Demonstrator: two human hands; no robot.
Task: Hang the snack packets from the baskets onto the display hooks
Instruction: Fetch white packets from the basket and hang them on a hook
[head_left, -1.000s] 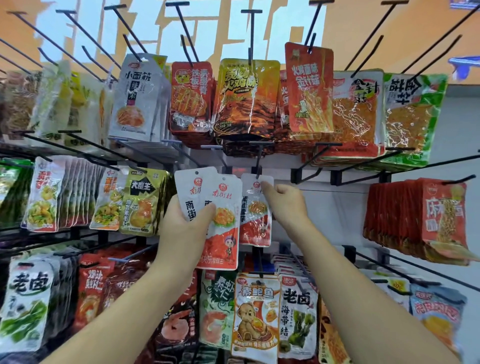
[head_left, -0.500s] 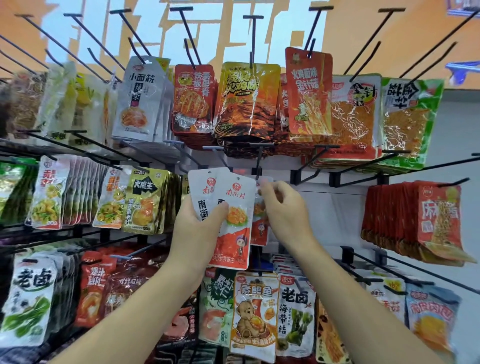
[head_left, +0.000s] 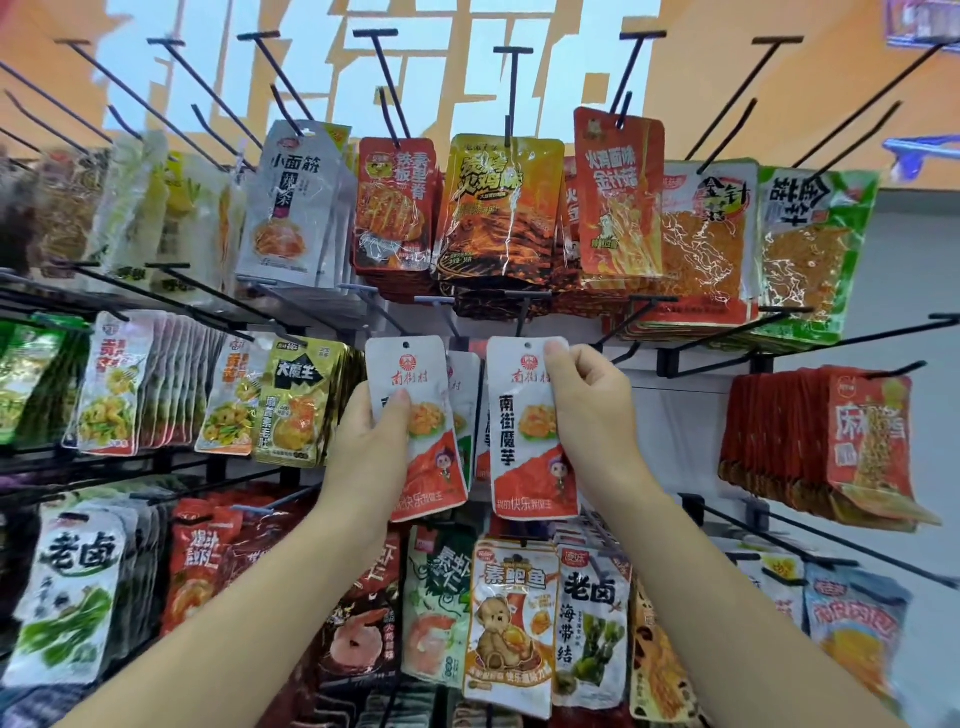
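- A white-and-red snack packet is held upright by the right grip. It is pinched at its upper right corner, with the thumb laid on the front beside the round hang hole.
- This packet is held before the middle row of the display rack. Its top edge lies just below the tips of the display hooks, and the hole is not threaded on any of them.
- A second packet of the same kind is clasped by the left grip. The thumb is pressed on the front at mid-height and the fingers are curled behind.
- The edge of a further packet is seen just behind the second packet. Whether it is held or hung cannot be told.
- The two front packets are held side by side at the same height, close but apart.
- The top row of the rack is filled with hung packs, among them a grey noodle pack, a yellow-orange pack and a green-edged pack.
- Bare hooks are seen above that row.
- A thick stack of red packs is hung near the rack's right edge.
- A bear-printed pack is hung in the row below the hands.
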